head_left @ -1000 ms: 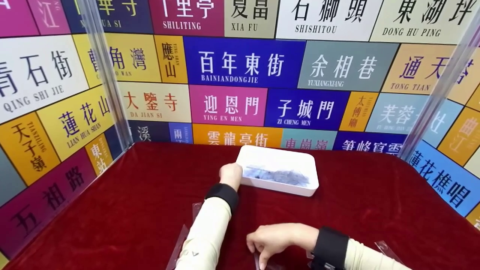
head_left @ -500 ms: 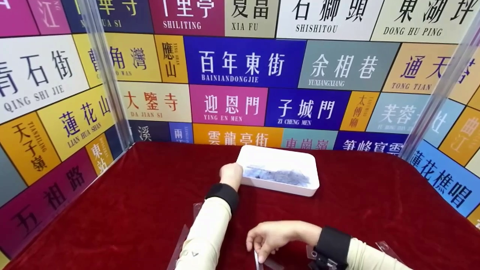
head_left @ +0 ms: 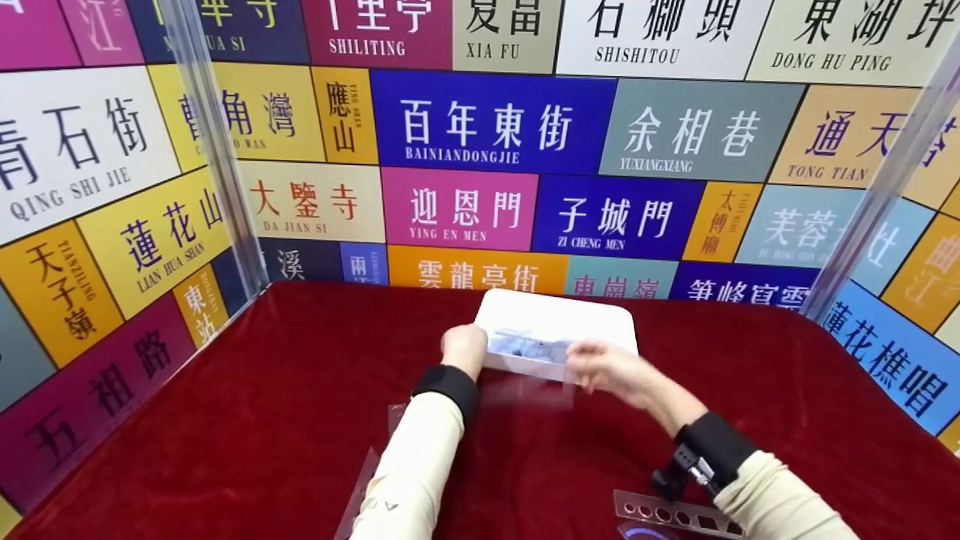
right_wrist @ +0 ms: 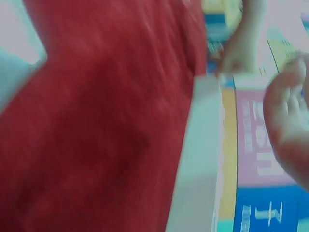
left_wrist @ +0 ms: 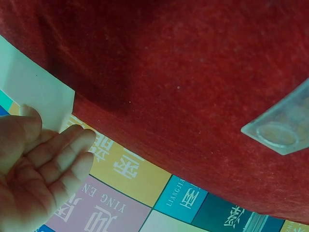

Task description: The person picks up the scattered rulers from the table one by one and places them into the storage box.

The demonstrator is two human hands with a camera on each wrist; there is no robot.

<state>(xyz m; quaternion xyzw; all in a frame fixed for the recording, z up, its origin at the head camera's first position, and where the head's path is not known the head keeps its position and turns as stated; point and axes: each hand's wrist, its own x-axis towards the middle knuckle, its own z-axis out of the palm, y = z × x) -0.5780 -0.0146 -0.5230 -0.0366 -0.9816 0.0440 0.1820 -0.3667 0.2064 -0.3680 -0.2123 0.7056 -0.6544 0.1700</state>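
Observation:
A white rectangular box [head_left: 551, 311] with a blue-grey ink-wash picture stands toward the back of the red-covered table. My left hand [head_left: 463, 349] holds its left end; in the left wrist view the thumb and fingers of the left hand [left_wrist: 43, 164] are at the box's corner [left_wrist: 41, 94]. My right hand [head_left: 611, 373], blurred, is in front of the box's right half, pinching a clear plastic piece [head_left: 525, 394]. That piece is faint and its exact shape cannot be told. In the right wrist view the right hand [right_wrist: 289, 116] is beside the box wall [right_wrist: 198, 154].
A clear stencil ruler [head_left: 675, 514] with round and square holes lies at front right, above a blue-marked clear piece [head_left: 645, 532]. Clear plastic strips [head_left: 356, 487] lie beside the left forearm. Panels with place names [head_left: 491, 124] stand behind the table [head_left: 300, 390].
My right hand has lifted a clear plastic piece from the table's front and moved it up to the box, uncovering the stencil ruler. My left hand has stayed at the box.

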